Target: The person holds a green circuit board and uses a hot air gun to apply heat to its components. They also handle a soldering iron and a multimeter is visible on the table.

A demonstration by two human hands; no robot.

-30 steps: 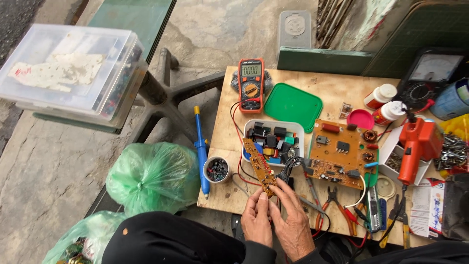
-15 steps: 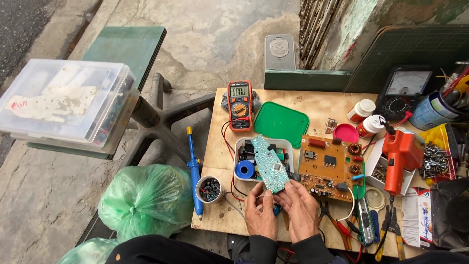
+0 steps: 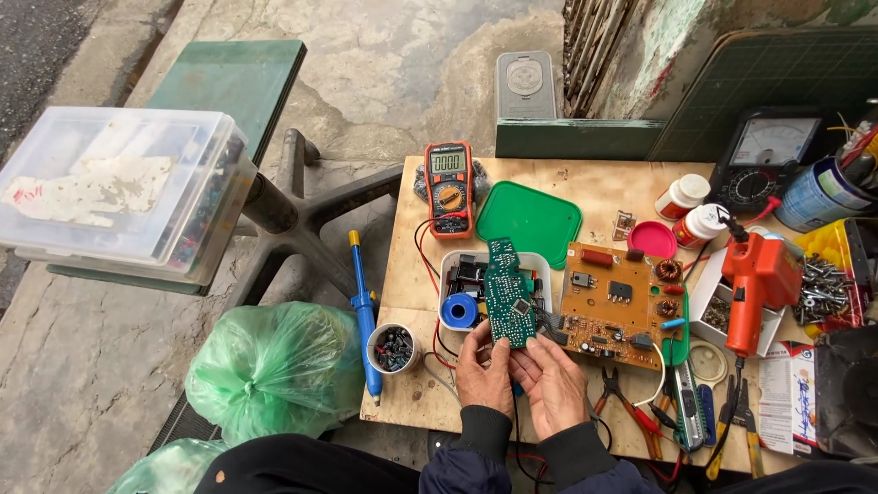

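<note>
Both hands hold a narrow green circuit board (image 3: pixel 508 291) upright over the wooden table (image 3: pixel 604 197). My left hand (image 3: pixel 482 370) grips its lower left edge and my right hand (image 3: pixel 549 384) its lower right edge. The board's green solder side faces me. Behind it sits a white plastic tub (image 3: pixel 451 273) holding a blue solder spool (image 3: pixel 458 310) and dark parts. To the right, an orange-brown circuit board (image 3: pixel 615 306) with coils and components lies flat on the table.
An orange multimeter (image 3: pixel 449 186), a green lid (image 3: pixel 530 221), an orange glue gun (image 3: pixel 756 284), an analogue meter (image 3: pixel 765 157), pliers (image 3: pixel 631 416), screws and bottles crowd the table. A blue desoldering pump (image 3: pixel 363 316) and small cup (image 3: pixel 392 349) sit at the left edge. Green bags and a clear box (image 3: pixel 119 197) lie left.
The small board has been turned from its orange component side to its green solder side and raised more upright in my hands. The camera view has shifted.
</note>
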